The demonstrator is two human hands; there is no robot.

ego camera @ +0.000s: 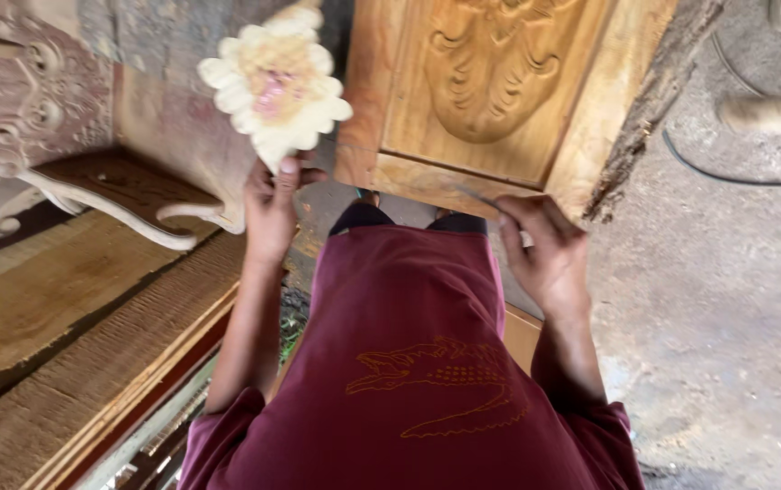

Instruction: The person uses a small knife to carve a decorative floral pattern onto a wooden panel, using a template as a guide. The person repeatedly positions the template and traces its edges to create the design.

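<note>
My left hand (270, 209) grips the lower edge of a pale carved wooden flower ornament (277, 77) and holds it up in front of me. My right hand (543, 249) is closed around a thin dark tool (476, 198), its tip lying near the lower edge of a carved wooden door panel (490, 82). The panel has a relief motif in its middle. My maroon shirt fills the lower middle of the view.
A carved whitish furniture piece (36, 100) with a curved wooden leg stands at left, beside rough planks (73, 336). Concrete floor (726, 299) lies at right, with a dark cable (735, 177) and another person's sandalled foot (771, 111).
</note>
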